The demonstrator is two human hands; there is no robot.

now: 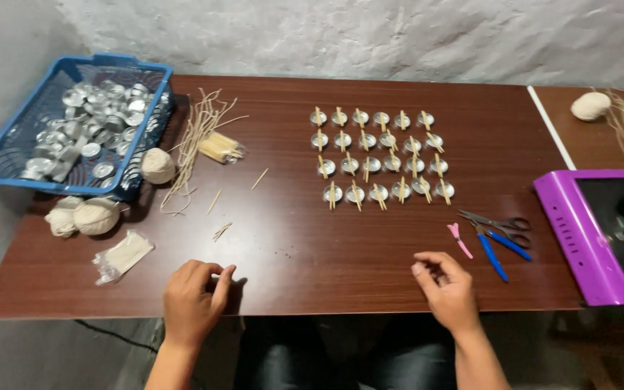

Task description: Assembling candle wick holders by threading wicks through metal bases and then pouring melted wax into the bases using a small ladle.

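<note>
Two loosely curled, empty hands (195, 295) (445, 285) on glossy dark wood table (290, 238), near round metal cups (378, 157).

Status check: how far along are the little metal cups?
Done: a grid of metal cups on the table, each with a stick laid across. In hand: nothing clearly; left hand and right hand rest at the table edge. Left: blue basket holds many loose cups.

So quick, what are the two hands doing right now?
Left hand: loosely curled on the table, holding nothing visible.
Right hand: fingers curled, cannot tell if holding anything.
</note>
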